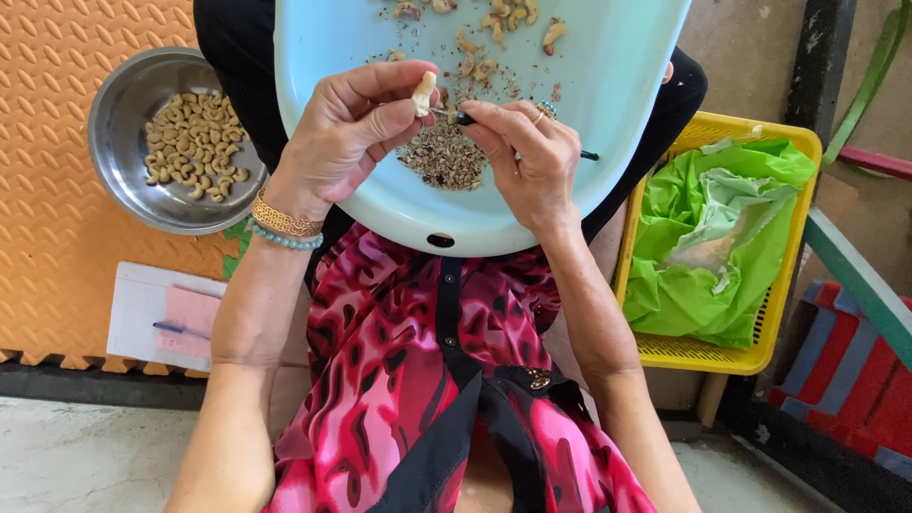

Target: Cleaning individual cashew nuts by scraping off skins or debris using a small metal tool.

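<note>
Peeling 1 pale curved cashew kernel (423, 93) | your left hand (347, 133) pinches it between thumb and fingertips above the light-blue plastic tray (608, 142) | your right hand (527, 152) grips a thin black-handled pick (465, 118), tip at the nut | next: likely a light scrape, skin dropping onto the brown husk pile (444, 157).

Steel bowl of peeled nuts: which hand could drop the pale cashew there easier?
Probably the left hand: it pinches the pale curved cashew, and the round steel bowl lies on its side. The right hand holds a thin dark-handled tool.
</note>
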